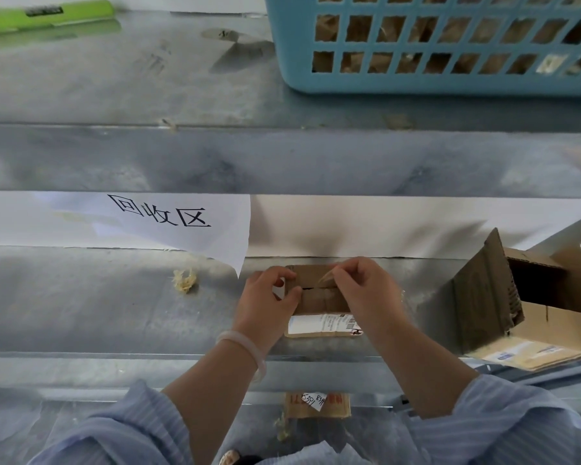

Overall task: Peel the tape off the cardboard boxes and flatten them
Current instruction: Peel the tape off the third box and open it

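A small cardboard box [317, 298] sits on the grey metal worktop [114, 307], near the front edge and just below a white paper strip. A white shipping label [322, 324] covers its near face. The left hand [265, 297] grips the box's left end, fingers curled over the far side and thumb pressed on the top flap. The right hand [363, 290] pinches a strip of tape [327, 278] between thumb and fingertips; the strip stands lifted off the top of the box at the flap seam. A pale bracelet [245, 347] circles the left wrist. A crumpled wad of tape [185, 280] lies on the worktop to the left, well apart from the box. A larger cardboard box [530, 317] stands open at the right edge, flaps up. A paper sign [168, 216] with black characters hangs left of centre. A blue basket [450, 82] holding brown material sits on the far level. A piece of flat cardboard [317, 405] lies below the front edge.
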